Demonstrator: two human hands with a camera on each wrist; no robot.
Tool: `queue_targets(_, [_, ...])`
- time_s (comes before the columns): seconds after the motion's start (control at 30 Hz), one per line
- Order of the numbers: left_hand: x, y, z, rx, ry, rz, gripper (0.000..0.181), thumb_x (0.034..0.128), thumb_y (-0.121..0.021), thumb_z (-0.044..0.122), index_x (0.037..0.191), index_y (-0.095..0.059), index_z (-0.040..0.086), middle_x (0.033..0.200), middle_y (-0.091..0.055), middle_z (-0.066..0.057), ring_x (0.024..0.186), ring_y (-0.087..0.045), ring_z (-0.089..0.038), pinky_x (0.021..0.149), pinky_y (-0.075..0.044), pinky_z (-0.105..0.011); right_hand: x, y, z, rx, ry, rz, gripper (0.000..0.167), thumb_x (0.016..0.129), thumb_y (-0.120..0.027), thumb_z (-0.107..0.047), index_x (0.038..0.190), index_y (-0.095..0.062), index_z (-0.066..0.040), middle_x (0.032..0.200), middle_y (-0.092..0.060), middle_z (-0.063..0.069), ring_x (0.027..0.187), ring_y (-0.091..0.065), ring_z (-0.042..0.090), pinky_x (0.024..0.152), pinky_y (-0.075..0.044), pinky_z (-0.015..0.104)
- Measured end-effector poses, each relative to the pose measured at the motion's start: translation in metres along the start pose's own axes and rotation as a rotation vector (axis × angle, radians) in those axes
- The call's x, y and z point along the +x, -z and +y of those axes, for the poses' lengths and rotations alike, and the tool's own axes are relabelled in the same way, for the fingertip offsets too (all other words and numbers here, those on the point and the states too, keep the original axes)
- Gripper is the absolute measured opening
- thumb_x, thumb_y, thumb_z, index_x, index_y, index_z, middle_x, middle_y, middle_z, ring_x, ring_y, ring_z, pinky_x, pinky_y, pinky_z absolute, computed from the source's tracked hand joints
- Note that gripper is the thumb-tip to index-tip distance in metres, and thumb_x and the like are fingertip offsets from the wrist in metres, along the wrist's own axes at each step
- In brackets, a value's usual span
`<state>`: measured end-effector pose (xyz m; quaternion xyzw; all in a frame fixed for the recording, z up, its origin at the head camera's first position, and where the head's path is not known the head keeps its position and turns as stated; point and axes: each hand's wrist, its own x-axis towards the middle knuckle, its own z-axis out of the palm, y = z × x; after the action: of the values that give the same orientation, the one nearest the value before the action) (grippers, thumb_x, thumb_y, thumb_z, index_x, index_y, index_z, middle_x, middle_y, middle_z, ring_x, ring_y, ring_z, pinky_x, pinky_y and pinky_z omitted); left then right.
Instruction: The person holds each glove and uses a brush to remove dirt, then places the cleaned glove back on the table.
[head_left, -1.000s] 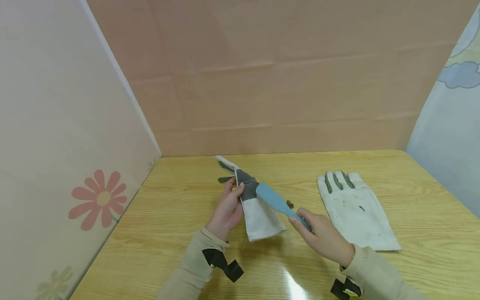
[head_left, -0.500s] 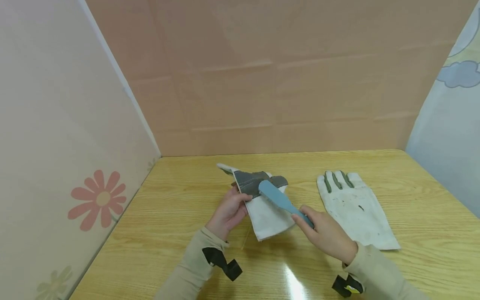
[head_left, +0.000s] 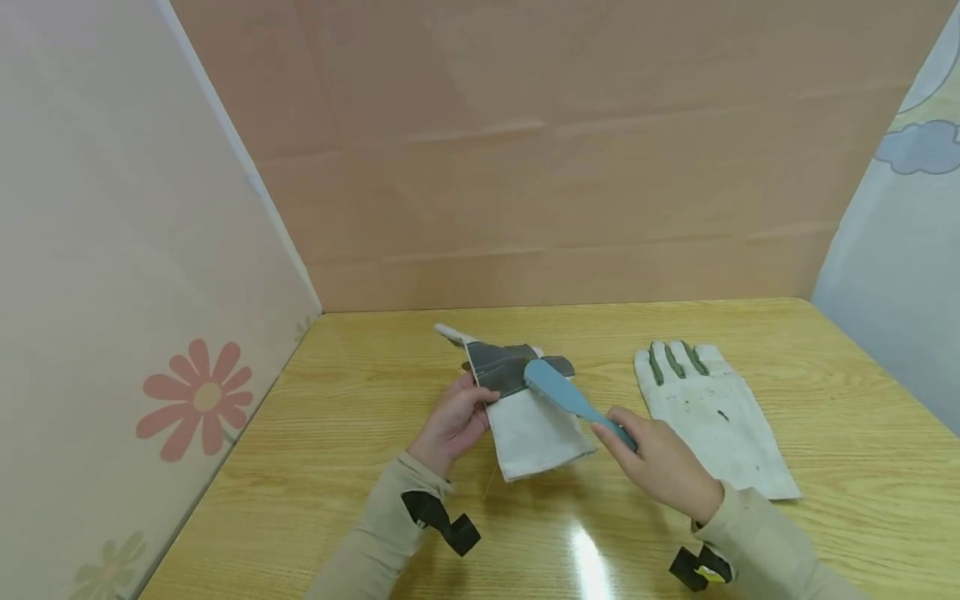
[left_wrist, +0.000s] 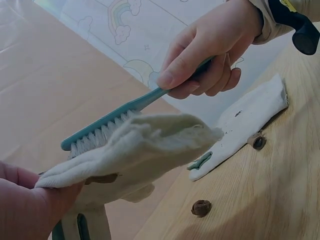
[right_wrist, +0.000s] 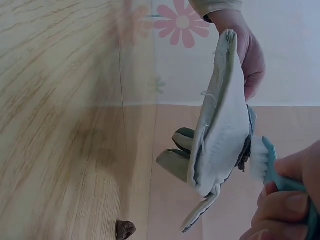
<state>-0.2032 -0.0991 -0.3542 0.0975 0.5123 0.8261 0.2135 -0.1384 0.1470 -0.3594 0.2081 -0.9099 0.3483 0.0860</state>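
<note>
My left hand (head_left: pixel 452 421) holds a white and grey work glove (head_left: pixel 536 433) by its edge, thumb on top, above the table. In my right hand (head_left: pixel 663 462) is a blue brush (head_left: pixel 558 388), gripped by the handle. Its white bristles (left_wrist: pixel 97 136) face the glove and meet its upper side in the left wrist view. Beside the bristles in the right wrist view, a dark brown clump (right_wrist: pixel 244 154) clings to the glove. A second white glove (head_left: pixel 716 425) with green between its fingers lies flat at the right, dark specks on it.
The wooden table (head_left: pixel 300 500) carries small brown clumps, one brown clump (left_wrist: pixel 201 208) apart and another brown lump (left_wrist: pixel 257 141) next to the flat glove. A brown-papered wall (head_left: pixel 562 167) closes off the back. A patterned panel (head_left: pixel 187 292) stands at the left.
My left hand has turned the held glove, so more of its grey palm shows. The brush has moved slightly right with my right hand. The flat glove stays put.
</note>
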Motion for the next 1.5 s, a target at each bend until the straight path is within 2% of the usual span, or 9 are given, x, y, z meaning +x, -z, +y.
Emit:
queue_targets(0.17, [-0.001, 0.001, 0.001, 0.014, 0.0, 0.017, 0.065, 0.087, -0.025, -0.014, 0.148, -0.011, 0.001, 0.153, -0.02, -0.02, 0.139, -0.025, -0.034, 0.111, -0.03, -0.044, 0.001, 0.006, 0.006, 0.053, -0.104, 0.004, 0.027, 0.1, -0.044, -0.024, 0.077, -0.046, -0.01, 0.053, -0.027, -0.009, 0.042, -0.019, -0.001, 0.04, -0.028, 0.02])
queue_targets(0.23, [-0.001, 0.001, 0.001, 0.025, -0.003, 0.013, 0.064, 0.0871, -0.026, -0.014, 0.148, -0.012, 0.0, 0.152, -0.02, -0.022, 0.138, -0.026, -0.034, 0.109, -0.033, -0.042, 0.002, 0.008, 0.005, 0.074, -0.118, 0.018, 0.028, 0.1, -0.043, -0.024, 0.077, -0.045, -0.009, 0.053, -0.027, -0.008, 0.042, -0.019, -0.001, 0.04, -0.028, 0.021])
queue_targets(0.3, [-0.001, 0.0, 0.001, 0.033, -0.006, 0.009, 0.063, 0.0872, -0.027, -0.013, 0.148, -0.013, 0.0, 0.152, -0.021, -0.023, 0.137, -0.027, -0.035, 0.108, -0.035, -0.042, 0.002, 0.008, 0.002, 0.097, -0.091, 0.024, 0.026, 0.1, -0.043, -0.023, 0.078, -0.046, -0.009, 0.053, -0.026, -0.009, 0.042, -0.018, -0.001, 0.039, -0.027, 0.021])
queue_targets(0.37, [-0.001, -0.002, 0.001, 0.036, -0.009, 0.002, 0.063, 0.0873, -0.027, -0.013, 0.148, -0.013, 0.001, 0.151, -0.022, -0.023, 0.137, -0.028, -0.035, 0.108, -0.034, -0.043, 0.002, 0.005, -0.003, 0.101, -0.022, 0.027, 0.022, 0.099, -0.045, -0.02, 0.08, -0.048, -0.009, 0.054, -0.026, -0.01, 0.042, -0.018, -0.003, 0.039, -0.026, 0.02])
queue_targets(0.43, [-0.002, -0.003, 0.001, 0.034, -0.005, -0.003, 0.064, 0.0872, -0.026, -0.012, 0.148, -0.013, 0.002, 0.151, -0.022, -0.023, 0.137, -0.028, -0.035, 0.11, -0.031, -0.045, 0.003, 0.001, -0.008, 0.071, 0.056, 0.029, 0.018, 0.098, -0.047, -0.017, 0.081, -0.049, -0.012, 0.055, -0.025, -0.012, 0.044, -0.017, -0.005, 0.04, -0.026, 0.018])
queue_targets(0.53, [-0.002, -0.005, 0.0, 0.025, 0.002, -0.011, 0.065, 0.087, -0.025, -0.013, 0.148, -0.011, 0.003, 0.152, -0.021, -0.023, 0.139, -0.025, -0.035, 0.112, -0.027, -0.047, 0.004, -0.005, -0.011, 0.004, 0.11, 0.041, 0.012, 0.096, -0.05, -0.016, 0.084, -0.051, -0.014, 0.055, -0.026, -0.013, 0.045, -0.018, -0.006, 0.042, -0.025, 0.016])
queue_targets(0.8, [-0.003, -0.005, 0.0, 0.022, 0.014, -0.019, 0.064, 0.0879, -0.025, -0.013, 0.148, -0.009, 0.003, 0.152, -0.019, -0.022, 0.14, -0.023, -0.035, 0.113, -0.024, -0.048, 0.004, -0.007, -0.008, -0.087, 0.094, 0.067, 0.017, 0.095, -0.053, -0.016, 0.079, -0.047, -0.014, 0.054, -0.024, -0.013, 0.045, -0.016, -0.005, 0.043, -0.023, 0.016])
queue_targets(1.1, [-0.004, -0.005, 0.0, 0.025, 0.026, -0.031, 0.064, 0.0886, -0.024, -0.013, 0.148, -0.007, 0.002, 0.153, -0.017, -0.022, 0.14, -0.022, -0.035, 0.113, -0.022, -0.049, 0.002, -0.005, -0.003, -0.095, 0.093, 0.088, 0.017, 0.094, -0.054, -0.016, 0.079, -0.047, -0.015, 0.053, -0.025, -0.01, 0.045, -0.014, -0.004, 0.042, -0.021, 0.015])
queue_targets(1.5, [-0.005, -0.007, 0.0, 0.015, 0.044, -0.016, 0.064, 0.089, -0.024, -0.013, 0.149, -0.007, 0.004, 0.153, -0.018, -0.021, 0.14, -0.022, -0.035, 0.113, -0.022, -0.05, 0.0, -0.004, 0.002, -0.113, 0.077, 0.102, 0.019, 0.095, -0.054, -0.016, 0.076, -0.047, -0.015, 0.053, -0.023, -0.012, 0.044, -0.012, -0.006, 0.041, -0.02, 0.015])
